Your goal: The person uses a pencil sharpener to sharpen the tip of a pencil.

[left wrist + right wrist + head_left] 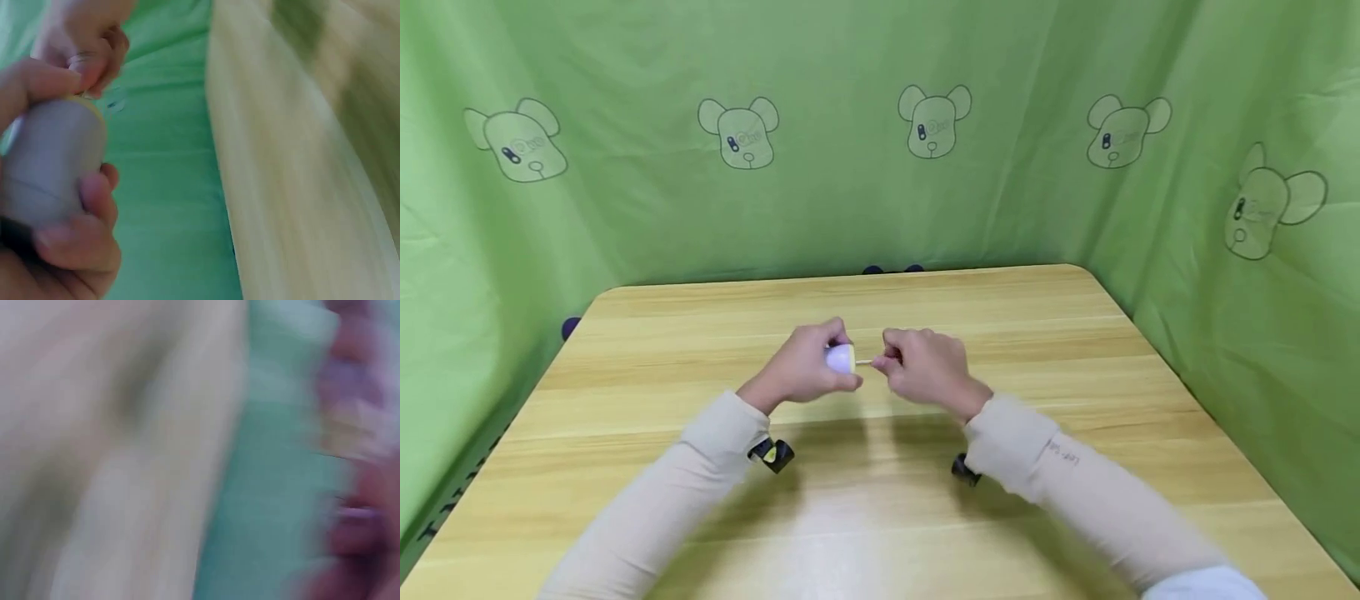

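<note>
A small lavender rounded container [838, 359] with a yellow rim is gripped by my left hand [801, 364], fingers and thumb curled round its sides. From its rimmed end a thin pale strand [863, 362] runs straight to my right hand [928, 367], which pinches it between thumb and curled fingers. Seen from the left wrist, the container [56, 150] fills the palm, with a dark part near its base and the right hand [84, 50] close at the yellow end. Motion blurs the right wrist view, where fingers [359, 537] show at the right edge. Both hands are held above the table.
Under the hands spreads a light wood-grain table [1060, 333] with rounded far corners. Green curtains [835, 208] printed with bear heads stand around its back and sides. Black wrist devices [772, 455] sit under both sleeves, and dark round shapes [571, 327] peek out beyond the table edge.
</note>
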Demonstrator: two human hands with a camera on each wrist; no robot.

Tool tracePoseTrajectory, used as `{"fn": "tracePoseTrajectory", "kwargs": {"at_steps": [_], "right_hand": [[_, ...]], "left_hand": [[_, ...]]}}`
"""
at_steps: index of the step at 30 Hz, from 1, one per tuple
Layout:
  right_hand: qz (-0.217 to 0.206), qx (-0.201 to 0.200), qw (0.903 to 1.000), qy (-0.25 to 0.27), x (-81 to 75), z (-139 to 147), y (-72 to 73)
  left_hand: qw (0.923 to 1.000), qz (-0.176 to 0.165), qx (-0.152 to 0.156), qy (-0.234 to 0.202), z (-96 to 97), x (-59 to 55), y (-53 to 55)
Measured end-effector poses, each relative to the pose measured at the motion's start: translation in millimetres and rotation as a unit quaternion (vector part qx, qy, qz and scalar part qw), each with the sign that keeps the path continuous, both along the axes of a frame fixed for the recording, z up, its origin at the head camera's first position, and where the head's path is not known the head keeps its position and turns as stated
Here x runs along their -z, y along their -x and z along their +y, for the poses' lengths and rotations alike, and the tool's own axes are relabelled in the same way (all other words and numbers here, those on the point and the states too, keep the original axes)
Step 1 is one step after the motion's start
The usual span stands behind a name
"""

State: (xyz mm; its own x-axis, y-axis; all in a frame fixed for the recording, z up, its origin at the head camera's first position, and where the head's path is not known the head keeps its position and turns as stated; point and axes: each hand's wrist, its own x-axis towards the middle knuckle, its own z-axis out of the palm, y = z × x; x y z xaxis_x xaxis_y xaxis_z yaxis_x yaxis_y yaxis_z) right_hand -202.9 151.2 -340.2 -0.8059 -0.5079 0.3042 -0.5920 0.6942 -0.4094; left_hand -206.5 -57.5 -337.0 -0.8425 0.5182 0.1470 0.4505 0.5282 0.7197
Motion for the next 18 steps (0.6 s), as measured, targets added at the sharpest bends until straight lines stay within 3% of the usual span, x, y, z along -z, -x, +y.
{"fn": "tracePoseTrajectory", "kwargs": {"at_steps": [1, 3, 4, 5, 7, 9, 11, 13, 15, 18], "right_hand": [[-0.099, 0.0, 0.9951, 0.002, -7.0, 1.9, 1.3], [-0.227, 0.01, 0.9739, -0.003, -18.1, 5.0, 4.8], [-0.25, 0.008, 0.9681, -0.006, -21.4, 5.5, 6.4], [-0.245, 0.005, 0.9694, -0.007, -23.8, 5.6, 6.9], [-0.174, 0.01, 0.9845, -0.023, -24.6, 4.0, 4.6], [-0.057, 0.015, 0.998, -0.024, -20.7, 2.0, 0.8], [0.073, 0.015, 0.9971, -0.015, -12.8, 0.6, -3.0], [0.201, 0.021, 0.9792, -0.005, -0.6, 0.6, -3.6], [0.309, 0.037, 0.9504, 0.008, 11.5, 1.2, -2.8], [0.411, 0.053, 0.909, 0.046, 28.5, 1.3, 1.3]], "left_hand": [[0.9996, 0.023, 0.007, 0.015, 1.7, 1.4, -1.4], [0.9988, 0.036, 0.014, 0.031, 4.3, 2.9, -4.0], [0.9989, 0.032, 0.013, 0.032, 4.1, 2.6, -4.6], [0.9994, 0.022, 0.007, 0.026, 3.5, 1.5, -4.5], [0.9999, -0.001, -0.012, 0.01, 0.9, -2.6, -3.2], [0.9992, -0.027, -0.028, -0.006, -2.5, -8.1, -0.8], [0.9979, -0.053, -0.034, -0.015, -5.5, -14.2, 1.3], [0.9957, -0.082, -0.035, -0.025, -7.6, -19.5, 2.8], [0.9922, -0.113, -0.035, -0.039, -9.3, -25.0, 3.4], [0.9854, -0.156, -0.034, -0.059, -11.0, -31.6, 3.4]]}}
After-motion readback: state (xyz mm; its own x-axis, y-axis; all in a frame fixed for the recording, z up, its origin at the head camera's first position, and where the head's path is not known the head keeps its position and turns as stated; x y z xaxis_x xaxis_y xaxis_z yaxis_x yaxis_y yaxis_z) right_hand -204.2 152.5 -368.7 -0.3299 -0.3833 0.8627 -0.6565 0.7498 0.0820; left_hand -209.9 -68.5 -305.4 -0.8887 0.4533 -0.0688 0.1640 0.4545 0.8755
